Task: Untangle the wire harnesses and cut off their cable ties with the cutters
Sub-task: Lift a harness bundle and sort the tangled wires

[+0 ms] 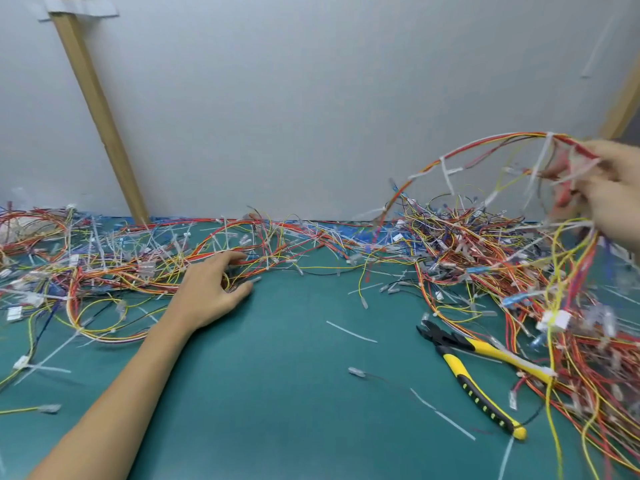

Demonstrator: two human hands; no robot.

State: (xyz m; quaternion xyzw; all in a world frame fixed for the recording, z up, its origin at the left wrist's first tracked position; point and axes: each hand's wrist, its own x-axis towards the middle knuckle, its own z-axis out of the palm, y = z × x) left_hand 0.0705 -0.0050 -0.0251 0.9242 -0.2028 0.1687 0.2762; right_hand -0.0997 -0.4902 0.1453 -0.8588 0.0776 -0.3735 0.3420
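Harnesses (485,258) sprawl behind the cutters (474,368): light, floppy and likely to snag. The right hand (609,188) grips one bundle (485,147) raised above the cutters. The left hand (214,289), well left of them, curls round wires (263,251). Best held at tied trunks.

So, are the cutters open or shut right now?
Open: the cutters lie on the mat, handles splayed apart and jaw tips slightly parted.

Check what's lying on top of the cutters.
A white cable tie strip lies along the cutters' upper handle, and yellow and red wires cross its end, hiding the tip. The head and lower handle are mostly bare.
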